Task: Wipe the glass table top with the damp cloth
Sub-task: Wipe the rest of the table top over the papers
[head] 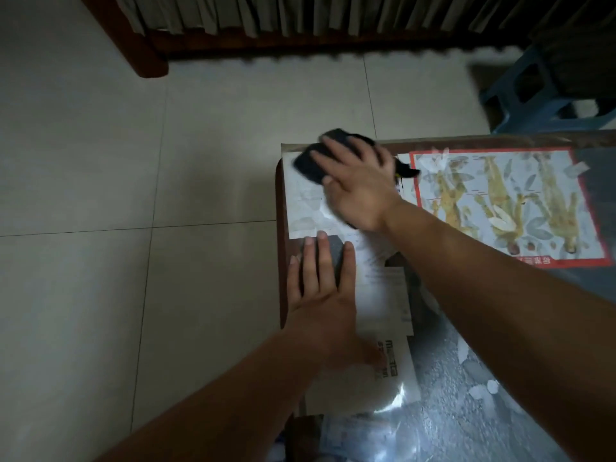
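A: Item one, left hand (320,295)?
B: Bare. No glove, ring or watch. Four fingers (325,258) show with short nails; the thumb side is blurred.
A: Left forearm?
B: Bare as far as the bottom edge; no sleeve in view.
A: Item two, right hand (358,188)?
B: Bare also. No ring or band at the wrist. Motion blur softens the fingers, so nails cannot be judged.
A: Right forearm?
B: Bare to the right edge; no sleeve or cuff visible.
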Motion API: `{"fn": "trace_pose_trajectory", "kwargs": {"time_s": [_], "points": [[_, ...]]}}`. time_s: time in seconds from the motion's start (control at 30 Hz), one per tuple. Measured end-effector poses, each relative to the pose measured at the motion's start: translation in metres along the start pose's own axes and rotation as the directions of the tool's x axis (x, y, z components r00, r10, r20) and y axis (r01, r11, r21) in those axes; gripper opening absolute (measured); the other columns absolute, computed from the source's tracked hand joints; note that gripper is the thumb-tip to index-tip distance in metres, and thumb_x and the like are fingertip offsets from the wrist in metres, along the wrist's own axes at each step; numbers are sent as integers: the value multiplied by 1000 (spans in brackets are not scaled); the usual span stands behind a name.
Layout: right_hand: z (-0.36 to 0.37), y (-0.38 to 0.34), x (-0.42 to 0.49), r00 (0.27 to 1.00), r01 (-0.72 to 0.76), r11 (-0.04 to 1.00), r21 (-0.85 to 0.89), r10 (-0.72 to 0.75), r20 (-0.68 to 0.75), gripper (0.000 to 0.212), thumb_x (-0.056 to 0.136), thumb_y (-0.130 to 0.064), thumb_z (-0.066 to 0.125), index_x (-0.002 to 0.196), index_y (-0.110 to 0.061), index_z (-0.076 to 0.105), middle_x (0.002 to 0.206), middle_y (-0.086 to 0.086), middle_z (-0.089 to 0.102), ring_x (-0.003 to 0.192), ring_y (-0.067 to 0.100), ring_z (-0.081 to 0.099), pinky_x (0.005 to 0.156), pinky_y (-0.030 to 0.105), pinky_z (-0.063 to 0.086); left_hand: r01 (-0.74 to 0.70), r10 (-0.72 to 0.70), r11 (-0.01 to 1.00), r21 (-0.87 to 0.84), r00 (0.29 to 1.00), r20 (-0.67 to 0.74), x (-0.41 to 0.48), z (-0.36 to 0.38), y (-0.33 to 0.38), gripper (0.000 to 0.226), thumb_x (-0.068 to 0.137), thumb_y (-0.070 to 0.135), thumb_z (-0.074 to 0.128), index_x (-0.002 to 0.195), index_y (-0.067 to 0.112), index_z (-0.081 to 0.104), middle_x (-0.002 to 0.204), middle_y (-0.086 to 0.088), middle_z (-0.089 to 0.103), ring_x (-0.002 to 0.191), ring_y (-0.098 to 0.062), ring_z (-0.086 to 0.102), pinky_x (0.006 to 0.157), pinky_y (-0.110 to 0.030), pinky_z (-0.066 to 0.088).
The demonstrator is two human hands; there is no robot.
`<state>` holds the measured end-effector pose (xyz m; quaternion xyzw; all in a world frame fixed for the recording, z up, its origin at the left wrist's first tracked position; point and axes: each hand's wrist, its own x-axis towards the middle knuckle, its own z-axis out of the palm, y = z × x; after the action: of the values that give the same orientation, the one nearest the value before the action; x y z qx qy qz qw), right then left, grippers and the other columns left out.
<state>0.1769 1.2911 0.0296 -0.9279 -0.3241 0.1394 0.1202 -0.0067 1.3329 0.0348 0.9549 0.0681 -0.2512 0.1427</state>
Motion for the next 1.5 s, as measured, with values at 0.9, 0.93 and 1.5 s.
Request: {"fn": "trace_pose_trajectory", "kwargs": {"time_s": [0.9,0.93,1.5], "points": [[33,8,-151,981,191,975,-112,-186,49,56,101,-52,24,155,-38,26,167,-5,11,154,26,0,121,58,3,-168,55,926,-338,945,-321,-12,3,-60,127,51,76,76,151,26,15,159,13,0,145,-11,1,114,-38,10],[29,6,-121,982,190,974,-120,-188,24,55,101,-51,23,154,-39,26,167,-6,12,154,26,1,121,57,2,-173,52,924,-342,940,-336,-11,6,-62,132,51,79,74,152,24,11,159,14,-1,145,-10,0,114,-36,9],[41,-6,-141,980,187,982,-31,-189,-59,50,100,-41,32,149,-35,40,164,-7,22,154,22,7,120,57,10,-113,68,983,-144,956,-286,91,-49,-86,68,99,54,22,156,20,12,165,-4,-1,151,-23,-6,122,-47,0]]}}
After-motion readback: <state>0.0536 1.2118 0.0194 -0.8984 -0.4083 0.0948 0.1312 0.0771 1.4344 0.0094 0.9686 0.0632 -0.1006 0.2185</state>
